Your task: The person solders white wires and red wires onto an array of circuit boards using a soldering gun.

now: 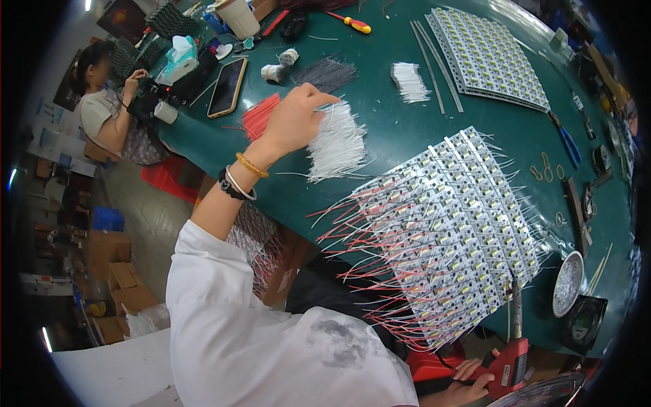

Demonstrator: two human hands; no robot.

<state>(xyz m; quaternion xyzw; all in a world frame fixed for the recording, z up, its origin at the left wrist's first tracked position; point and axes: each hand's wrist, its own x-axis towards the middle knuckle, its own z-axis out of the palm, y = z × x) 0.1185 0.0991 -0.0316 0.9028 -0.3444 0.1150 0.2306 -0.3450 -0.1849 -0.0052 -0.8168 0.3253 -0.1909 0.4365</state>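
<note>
My left hand [298, 121] is over a pile of white wires [337, 146], its index finger stretched out across their upper end. The other fingers are curled and partly hidden; I see nothing held in them. A bundle of red wires [260, 117] lies beside that wrist, and dark grey wires [325, 73] lie just beyond. My right hand [469, 380], low at the right, grips a red soldering gun [508, 370]. Its metal tip points up to the right edge of a panel of small white circuit boards [451, 237]. Red and white wires stick out along the panel's left side.
Stacked circuit panels [488, 57] lie far right, with blue-handled pliers [568, 144] beside them. A small white wire bundle [409, 83], a phone [228, 87] and a yellow-red screwdriver [354, 24] are on the green table. A round dish [568, 283] stands right. Another person [112, 112] sits far left.
</note>
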